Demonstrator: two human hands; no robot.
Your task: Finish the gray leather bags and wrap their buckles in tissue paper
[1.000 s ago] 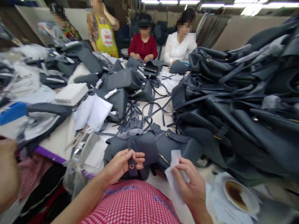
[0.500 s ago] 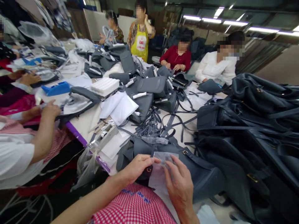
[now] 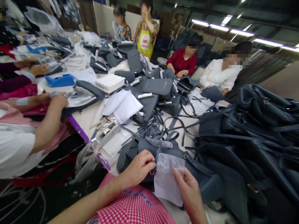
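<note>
A translucent white sheet [image 3: 167, 182], like thin plastic or tissue paper, is pinched between the thumb and fingers of my right hand [image 3: 192, 189]. It hangs in front of a dark blue-grey handbag [image 3: 203, 180] lying at the table's near edge. My left hand [image 3: 141, 166] is closed with curled fingers beside the sheet's left edge, close to a small gold ring [image 3: 152, 172] on the bag. Whatever its fingertips hold, if anything, is hidden. The bag's handle [image 3: 158, 142] is wrapped in clear plastic, and a gold buckle [image 3: 186, 156] shows on its strap.
More dark bags [image 3: 247, 140] are heaped at the right. Across the table lie grey bags [image 3: 157, 87], white sheets [image 3: 123, 105], foam [image 3: 109, 82], loose straps [image 3: 154, 124] and a blue holder [image 3: 59, 80]. A co-worker's hand [image 3: 58, 101] works on a bag at the left; other people surround the table.
My left hand has drawn back from the sheet, and its fingers are curled. My right hand has shifted slightly right and down, gripping the sheet, which is spread flatter and more visible.
</note>
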